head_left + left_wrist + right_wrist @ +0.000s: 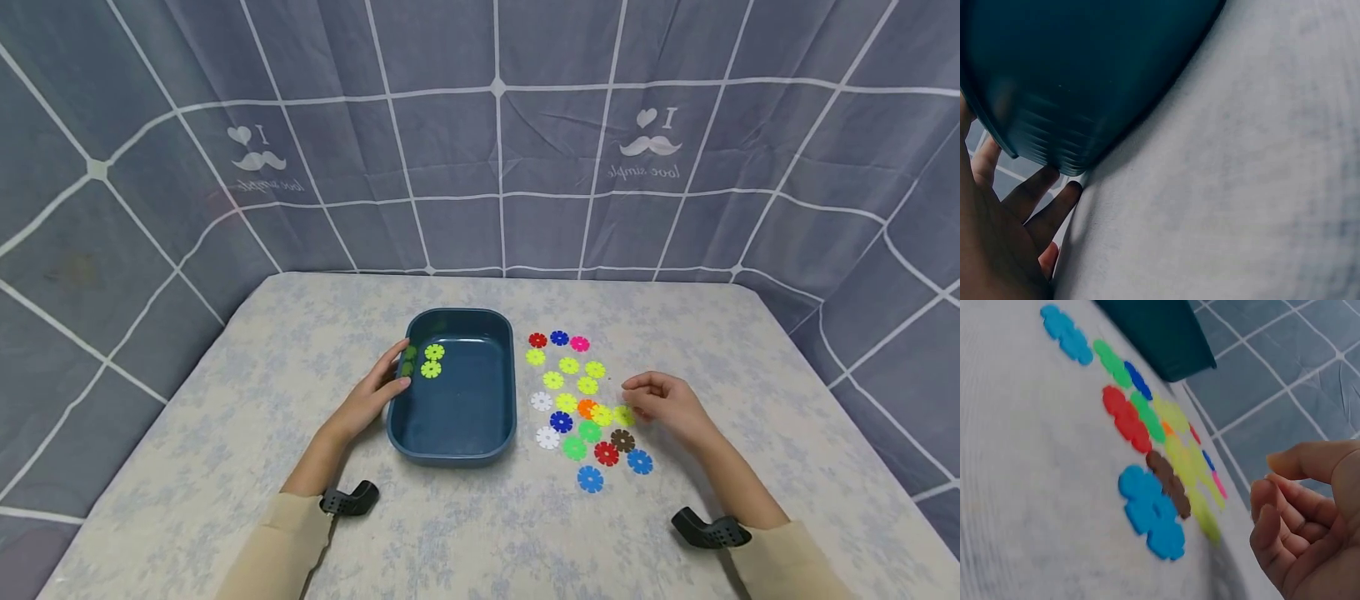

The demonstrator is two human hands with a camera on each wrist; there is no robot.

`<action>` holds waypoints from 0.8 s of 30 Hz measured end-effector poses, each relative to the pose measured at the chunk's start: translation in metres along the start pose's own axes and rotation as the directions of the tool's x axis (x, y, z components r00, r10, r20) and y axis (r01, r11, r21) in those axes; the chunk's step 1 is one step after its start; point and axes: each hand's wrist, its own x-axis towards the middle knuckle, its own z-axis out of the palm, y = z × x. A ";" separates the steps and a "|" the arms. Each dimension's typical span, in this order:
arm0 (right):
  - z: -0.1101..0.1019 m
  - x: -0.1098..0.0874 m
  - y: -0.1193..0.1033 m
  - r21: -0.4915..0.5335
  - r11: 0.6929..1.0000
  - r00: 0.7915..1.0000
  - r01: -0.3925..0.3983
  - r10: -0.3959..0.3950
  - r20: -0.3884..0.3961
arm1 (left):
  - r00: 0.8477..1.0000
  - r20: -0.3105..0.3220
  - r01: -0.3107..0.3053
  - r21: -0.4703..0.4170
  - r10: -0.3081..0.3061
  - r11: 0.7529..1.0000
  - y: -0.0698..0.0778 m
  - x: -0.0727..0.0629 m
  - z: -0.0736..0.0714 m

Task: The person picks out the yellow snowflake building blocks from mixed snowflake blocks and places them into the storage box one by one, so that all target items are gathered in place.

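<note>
A dark blue-green plastic tub (452, 458) stands left of the table's middle. My left hand (369, 397) holds its left rim, thumb over the edge; the left wrist view shows several fingers against the outer wall. Two yellow-green notched discs (431, 369) lie inside the tub near that side. My right hand (670, 408) hovers at the right of a spread of flower-shaped discs, fingers loosely curled, nothing visible between thumb and forefinger. Nearest to it are a yellow disc (623, 416), partly overlapped by the fingers, a brown disc (622, 440) and a light blue disc (640, 462).
Right of the tub lie several more discs: yellow, white (547, 437), green (574, 447), red (606, 453), dark blue (561, 422), orange and pink (580, 343). A pale patterned cloth covers the table (465, 533). Grey gridded curtains (555, 142) enclose the back and sides.
</note>
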 end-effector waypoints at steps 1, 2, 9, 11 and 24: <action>-0.001 0.000 0.003 -0.021 1.000 1.000 0.001 -0.001 -0.008 | 1.000 -0.001 -0.004 0.001 0.004 1.000 -0.002 0.000 -0.001; -0.002 0.000 0.007 -0.039 0.999 1.000 -0.001 0.001 -0.012 | 1.000 -0.001 -0.009 0.002 0.009 1.000 -0.003 0.000 -0.001; -0.006 0.002 0.027 -0.114 0.991 0.998 0.069 -0.068 0.008 | 1.000 -0.002 -0.004 0.003 0.004 1.000 -0.006 0.002 -0.001; -0.006 0.002 0.029 -0.138 0.986 0.996 0.088 -0.087 0.016 | 1.000 -0.006 0.005 0.005 -0.004 1.000 -0.006 0.002 -0.001; -0.001 0.001 0.030 -0.290 0.951 0.994 0.107 -0.109 0.010 | 1.000 -0.004 -0.002 0.000 0.002 1.000 -0.004 0.000 -0.001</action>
